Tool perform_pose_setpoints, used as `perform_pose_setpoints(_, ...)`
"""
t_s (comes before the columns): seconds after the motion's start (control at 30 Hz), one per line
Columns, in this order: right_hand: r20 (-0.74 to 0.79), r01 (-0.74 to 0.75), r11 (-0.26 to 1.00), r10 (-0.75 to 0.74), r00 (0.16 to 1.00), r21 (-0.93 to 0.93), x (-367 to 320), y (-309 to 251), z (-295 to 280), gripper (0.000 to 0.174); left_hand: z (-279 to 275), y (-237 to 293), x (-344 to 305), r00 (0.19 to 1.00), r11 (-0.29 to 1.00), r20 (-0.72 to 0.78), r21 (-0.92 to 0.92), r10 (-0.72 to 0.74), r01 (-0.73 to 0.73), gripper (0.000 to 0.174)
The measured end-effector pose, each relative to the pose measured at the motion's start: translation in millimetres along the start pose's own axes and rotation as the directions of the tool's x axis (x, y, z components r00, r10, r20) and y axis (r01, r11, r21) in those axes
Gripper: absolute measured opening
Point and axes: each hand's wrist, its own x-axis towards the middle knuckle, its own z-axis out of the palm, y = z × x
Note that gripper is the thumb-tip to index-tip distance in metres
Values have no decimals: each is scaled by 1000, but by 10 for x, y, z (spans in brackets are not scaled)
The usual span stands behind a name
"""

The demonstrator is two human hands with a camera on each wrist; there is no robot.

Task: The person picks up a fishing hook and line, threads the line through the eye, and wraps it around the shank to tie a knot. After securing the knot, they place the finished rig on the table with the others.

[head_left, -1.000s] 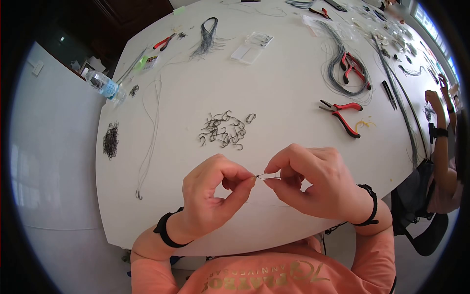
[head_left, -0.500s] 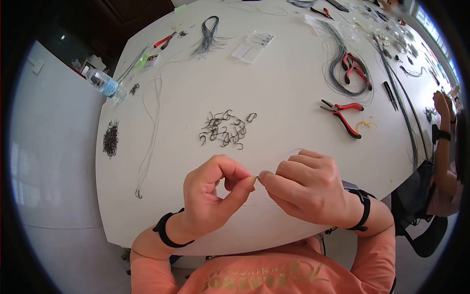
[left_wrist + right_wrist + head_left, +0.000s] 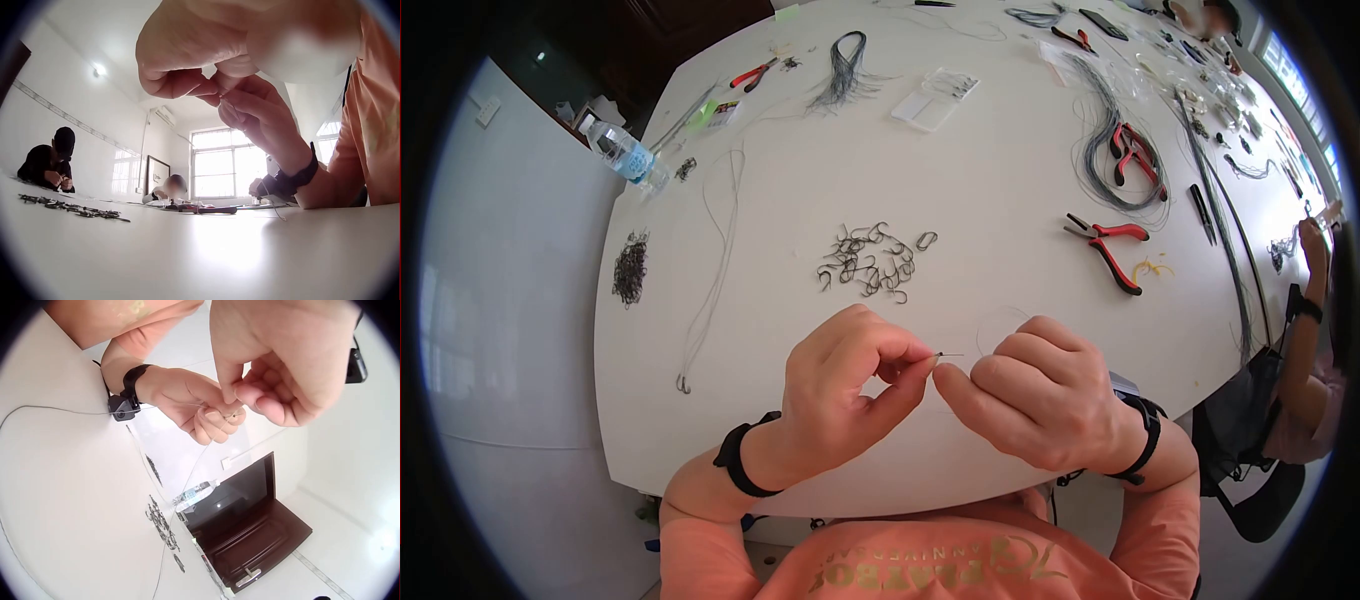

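Thumb and forefinger of my left hand (image 3: 845, 385) pinch a small dark fish hook (image 3: 940, 354), its bend hidden behind the fingertips. Just right of it is my right hand (image 3: 1040, 395), fingers curled and thumb tip close to the hook, with fine line at its fingertips. That thin clear fishing line (image 3: 62, 410) loops out from between the hands and over the table in the right wrist view. Beyond the hands lies a loose pile of dark hooks (image 3: 870, 258). Left of the hands, a long doubled line (image 3: 718, 265) ends in a hook (image 3: 683, 384).
Red-handled pliers (image 3: 1112, 255) lie to the right, near yellow scraps (image 3: 1150, 268). Farther back are a coil of grey line (image 3: 1090, 165) and a clear plastic box (image 3: 935, 100). A water bottle (image 3: 625, 155) and a dense dark pile (image 3: 630, 270) are at the left.
My right hand first held a loop of line with its thumb and finger spread, then turned over, knuckles up, and drew slightly away from the hook. The left hand keeps its pinch.
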Motion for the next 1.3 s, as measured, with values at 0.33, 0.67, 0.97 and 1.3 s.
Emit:
perform_pose_setpoints(0.33,19,-163,963,163,986,214,42,82,-23,27,-18,-36,34,993,996,83,16,88,-90,23)
perform_pose_setpoints(0.67,190,-446,661,424,886,604,68,86,-85,15,-11,-13,-65,983,945,152,-293,-106,147,13)
perform_pose_setpoints(0.97,451,-643,308,506,735,701,92,117,-118,14,-5,17,-124,928,786,240,-495,-286,371,7)
perform_pose_setpoints(1.3,552,-688,26,575,604,726,98,43,-106,17,-49,22,-132,952,828,181,-472,-246,304,9)
